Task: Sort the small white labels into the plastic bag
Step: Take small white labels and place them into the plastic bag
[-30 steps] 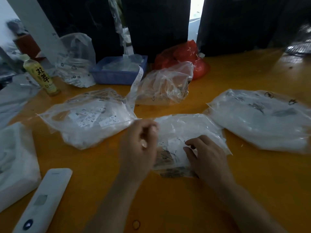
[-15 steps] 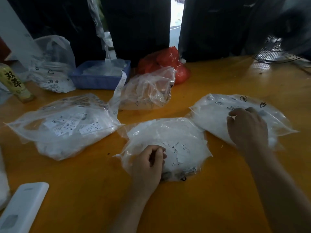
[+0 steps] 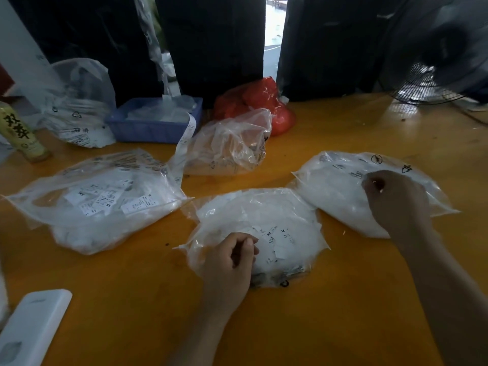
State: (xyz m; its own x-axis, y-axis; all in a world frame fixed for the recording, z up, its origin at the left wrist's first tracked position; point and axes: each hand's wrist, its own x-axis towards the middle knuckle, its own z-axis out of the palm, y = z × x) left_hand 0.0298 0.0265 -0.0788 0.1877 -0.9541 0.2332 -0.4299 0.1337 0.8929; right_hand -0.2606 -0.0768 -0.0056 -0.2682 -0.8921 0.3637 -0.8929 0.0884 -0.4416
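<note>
Nearest the person, a white remote-like device [image 3: 31, 323] lies at the left edge of the orange tabletop [image 3: 343, 313]. Just past it the left hand [image 3: 229, 260] rests on the near edge of the middle bag [image 3: 258, 223], fingers curled as if pinching the plastic or a label; which of the two I cannot tell. Small white labels [image 3: 277, 241] show through the film right beside those fingers. Further right, the right hand [image 3: 393, 196] is curled over the right bag [image 3: 340, 191], fingertips gathered in a pinch, probably on a label or the bag's film; it is too small to say.

To the left sits the left bag [image 3: 100, 199], well apart from both hands, already holding many printed labels. All three bags look well filled, so the sorting seems far along, though I see no loose pile to judge what remains.

Behind them are a crumpled clear bag [image 3: 232, 146], a blue tray [image 3: 150, 125], a red bag [image 3: 253, 101], a bottle [image 3: 21, 133] and, far right, a fan [image 3: 435, 62].
</note>
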